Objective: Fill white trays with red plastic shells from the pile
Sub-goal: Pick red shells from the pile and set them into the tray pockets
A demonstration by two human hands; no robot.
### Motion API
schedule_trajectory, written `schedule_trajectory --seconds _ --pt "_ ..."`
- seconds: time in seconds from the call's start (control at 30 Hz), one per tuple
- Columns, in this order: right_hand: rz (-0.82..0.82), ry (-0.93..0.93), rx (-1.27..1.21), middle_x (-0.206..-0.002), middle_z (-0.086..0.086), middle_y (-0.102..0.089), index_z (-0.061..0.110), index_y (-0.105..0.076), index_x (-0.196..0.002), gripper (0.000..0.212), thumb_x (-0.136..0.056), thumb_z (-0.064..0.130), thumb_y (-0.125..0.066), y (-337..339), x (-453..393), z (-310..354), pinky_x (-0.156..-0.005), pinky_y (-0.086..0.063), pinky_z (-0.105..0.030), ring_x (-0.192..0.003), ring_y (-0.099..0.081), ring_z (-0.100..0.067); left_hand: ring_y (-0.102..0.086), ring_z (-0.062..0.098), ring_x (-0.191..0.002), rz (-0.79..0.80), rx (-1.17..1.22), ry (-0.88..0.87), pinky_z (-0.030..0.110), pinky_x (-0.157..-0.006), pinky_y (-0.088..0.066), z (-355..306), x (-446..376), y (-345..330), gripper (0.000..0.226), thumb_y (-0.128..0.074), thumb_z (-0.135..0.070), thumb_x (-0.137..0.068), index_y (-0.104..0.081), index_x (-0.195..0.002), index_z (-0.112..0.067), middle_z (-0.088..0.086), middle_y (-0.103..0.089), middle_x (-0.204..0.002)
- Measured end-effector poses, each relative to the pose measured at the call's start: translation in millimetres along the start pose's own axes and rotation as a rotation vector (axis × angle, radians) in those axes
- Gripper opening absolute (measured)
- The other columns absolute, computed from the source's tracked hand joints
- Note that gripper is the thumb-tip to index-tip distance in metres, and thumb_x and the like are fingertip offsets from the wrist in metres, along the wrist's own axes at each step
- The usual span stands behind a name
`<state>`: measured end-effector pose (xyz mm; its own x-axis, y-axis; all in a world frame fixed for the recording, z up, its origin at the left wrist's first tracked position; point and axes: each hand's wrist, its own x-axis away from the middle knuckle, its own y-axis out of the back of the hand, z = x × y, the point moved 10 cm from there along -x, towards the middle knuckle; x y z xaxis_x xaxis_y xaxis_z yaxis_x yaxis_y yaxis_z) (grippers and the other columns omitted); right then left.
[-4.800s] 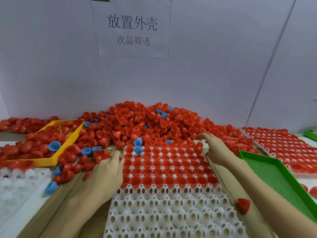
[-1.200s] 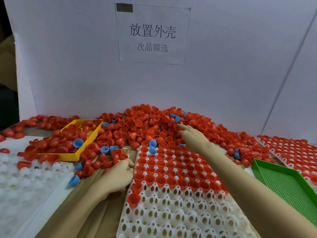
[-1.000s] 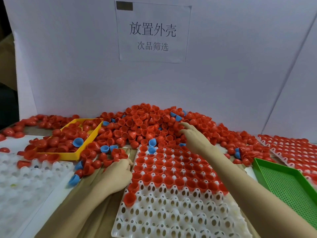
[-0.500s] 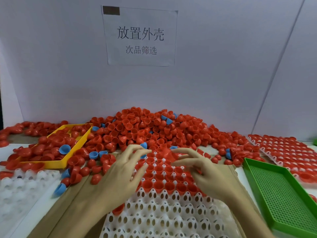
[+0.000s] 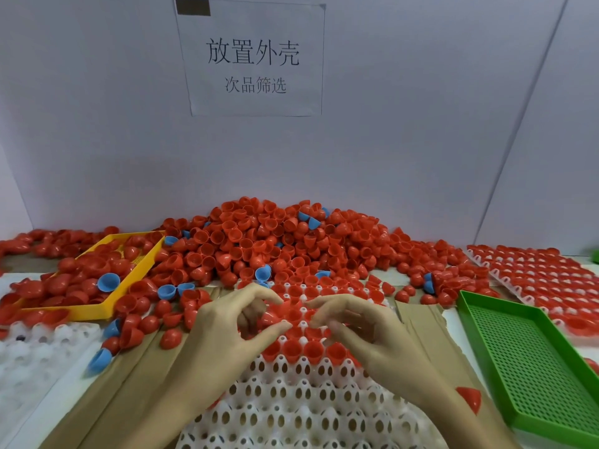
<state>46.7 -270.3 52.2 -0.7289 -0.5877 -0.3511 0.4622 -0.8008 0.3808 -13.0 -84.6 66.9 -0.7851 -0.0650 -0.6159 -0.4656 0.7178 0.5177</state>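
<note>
**Dropping shells into the holes, cup side up**

The big pile (image 5: 285, 247) of red shells sat against the wall. The white tray (image 5: 301, 393) lay in front, its far rows full. Both hands hovered there, left hand (image 5: 233, 328) pinching one shell (image 5: 270, 315), right hand (image 5: 366, 332) loosely curled, empty. Best to seat each shell straight.

Left hand (image 5: 227, 332) and right hand (image 5: 366, 332) hover over half-filled white tray (image 5: 291, 403).

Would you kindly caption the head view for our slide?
Both hands over a half-filled white tray before the shell pile.
</note>
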Motion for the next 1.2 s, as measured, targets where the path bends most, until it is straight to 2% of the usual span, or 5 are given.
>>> schedule_trajectory --seconds 0.27,0.57,0.73,1.03,1.2 --pt "-0.062 -0.052 -0.052 -0.113 0.002 -0.073 0.025 -0.064 -0.125 0.028 -0.098 0.018 -0.069 -10.8 -0.5 -5.6 -0.086 -0.061 -0.033 -0.096 -0.076 -0.022 -0.063 0.007 -0.083 0.074 -0.079 -0.159 0.017 -0.076 -0.051 -35.6 8.9 -14.5 0.042 -0.075 -0.054 -0.082 -0.061 -0.121 -0.047 -0.020 -0.060 -0.090" --pt "-0.089 -0.015 -0.086 -0.107 0.000 -0.076 0.014 -0.071 -0.113 0.016 -0.097 0.012 -0.069 -14.5 1.0 1.5 -0.085 -0.059 -0.028 -0.098 -0.074 -0.020 -0.075 0.018 -0.092 0.230 0.396 0.193 0.025 -0.085 -0.060 -6.5 -0.7 -22.4 0.026 -0.075 -0.021 -0.092 -0.075 -0.111 -0.038 -0.012 -0.067 -0.115" --pt "-0.107 -0.018 -0.159 -0.108 -0.005 -0.076 0.012 -0.068 -0.112 0.017 -0.095 0.010 -0.071 -20.1 1.6 -2.1 -0.085 -0.059 -0.029 -0.101 -0.075 -0.023 -0.077 0.016 -0.088 0.306 0.418 0.297 0.027 -0.086 -0.061 3.8 1.8 -25.3 0.031 -0.088 -0.032 -0.078 -0.077 -0.107 -0.036 -0.009 -0.075 -0.109" --pt "-0.262 -0.095 -0.064 -0.105 0.001 -0.076 0.018 -0.062 -0.122 0.023 -0.100 0.011 -0.061 16.3 2.9 -3.0 -0.084 -0.063 -0.035 -0.097 -0.075 -0.017 -0.066 -0.003 -0.082 0.545 -0.256 0.165 0.021 -0.070 -0.058 18.4 8.0 0.5 0.023 -0.079 -0.017 -0.079 -0.074 -0.087 -0.038 -0.019 -0.066 -0.087" --pt "-0.349 -0.180 -0.018 -0.100 0.001 -0.077 0.020 -0.062 -0.124 0.023 -0.104 0.010 -0.057 33.2 8.6 -4.5 -0.076 -0.060 -0.022 -0.089 -0.075 -0.010 -0.060 -0.001 -0.078 0.689 -0.465 0.078 0.013 -0.068 -0.051 14.6 19.5 -22.1 0.018 -0.073 -0.014 -0.085 -0.075 -0.094 -0.030 -0.016 -0.064 -0.085"
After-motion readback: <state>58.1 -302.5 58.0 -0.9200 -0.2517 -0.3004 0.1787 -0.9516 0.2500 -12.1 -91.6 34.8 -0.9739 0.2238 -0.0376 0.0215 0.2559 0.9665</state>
